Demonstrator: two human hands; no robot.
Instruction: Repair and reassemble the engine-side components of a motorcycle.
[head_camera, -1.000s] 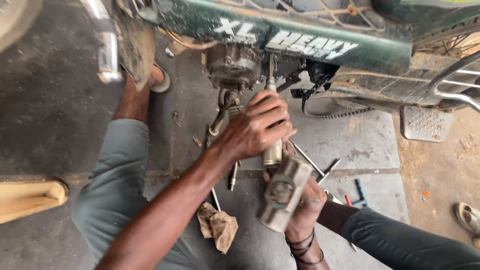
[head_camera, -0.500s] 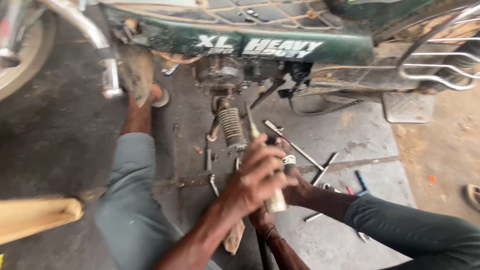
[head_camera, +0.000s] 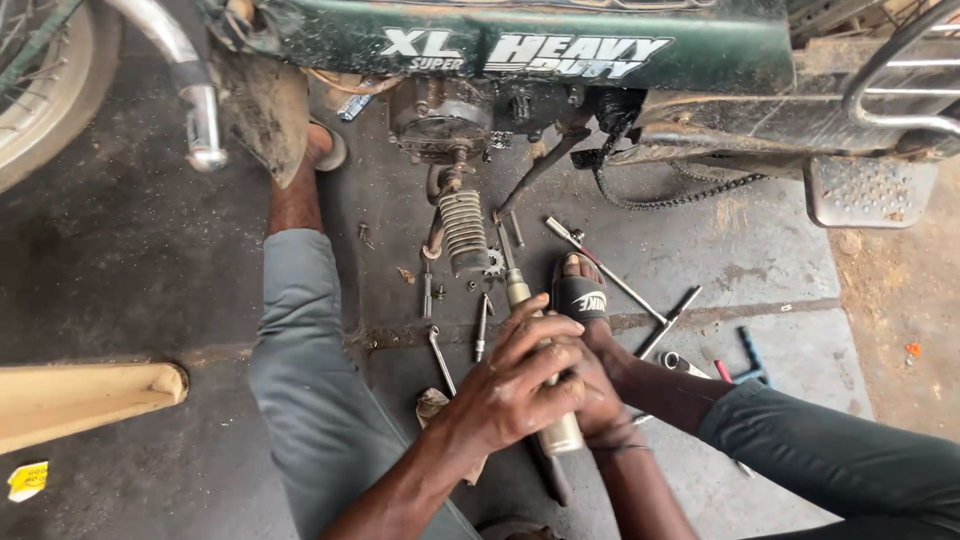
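Note:
Both of my hands are wrapped around a silver metal hand tool (head_camera: 561, 436) with a thick barrel and a thin shaft pointing up towards the moped. My left hand (head_camera: 520, 385) grips it from above, fingers closed over the barrel. Partly hidden under the left, my right hand (head_camera: 603, 402) clasps the same tool from the other side. The tool's shaft tip (head_camera: 515, 288) is close to a ribbed rubber kick pedal (head_camera: 465, 230) hanging below the green moped's engine (head_camera: 440, 115). I am sitting on the floor with my right foot in a black sandal (head_camera: 581, 297) just beyond my hands.
Spanners, a T-handle wrench (head_camera: 612, 283) and small bolts lie on the concrete around my legs. A loose chain (head_camera: 680, 192) and a metal footrest plate (head_camera: 870, 190) hang on the right. A wheel (head_camera: 40, 95), a chrome pipe (head_camera: 192, 110) and a wooden piece (head_camera: 85, 400) are on the left; a rag (head_camera: 433, 404) lies beneath my wrist.
My hands came down from near the engine to low between my legs. The right hand held a metal cylinder part before; now both hands close together on the silver tool.

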